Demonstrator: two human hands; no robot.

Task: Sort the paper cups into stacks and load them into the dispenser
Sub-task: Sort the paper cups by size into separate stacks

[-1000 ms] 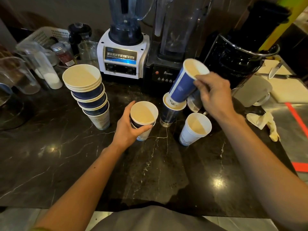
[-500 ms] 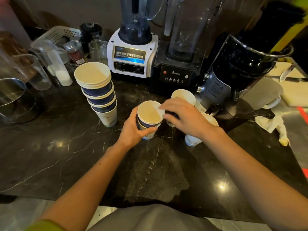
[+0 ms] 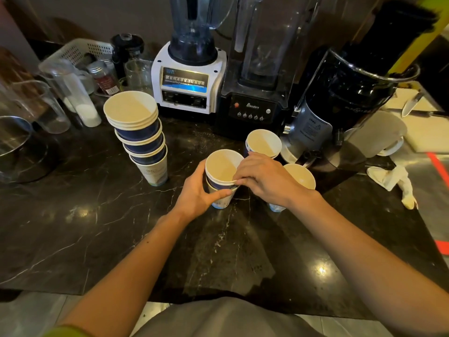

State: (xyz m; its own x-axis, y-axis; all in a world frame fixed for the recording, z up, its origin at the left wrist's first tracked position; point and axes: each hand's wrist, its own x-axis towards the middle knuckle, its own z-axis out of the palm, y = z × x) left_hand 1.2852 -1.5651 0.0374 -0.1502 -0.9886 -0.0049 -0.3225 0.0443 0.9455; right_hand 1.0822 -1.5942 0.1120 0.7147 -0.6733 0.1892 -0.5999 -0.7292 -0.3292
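A short stack of blue-and-white paper cups stands in the middle of the black marble counter. My left hand grips its side. My right hand pinches the rim of the top cup with its fingertips. A taller stack of cups stands to the left. Behind my right hand stands another cup stack, and a single cup is partly hidden by my right wrist. No dispenser is in view.
A white blender, a black blender and a black juicer line the back. Clear jugs, a metal bowl and a white basket sit at left. A crumpled cloth and a knife on a board lie at right.
My right hand carried a blue cup from above the back cups down onto the stack that my left hand holds, and it now pinches that stack's rim. The camera moved closer.
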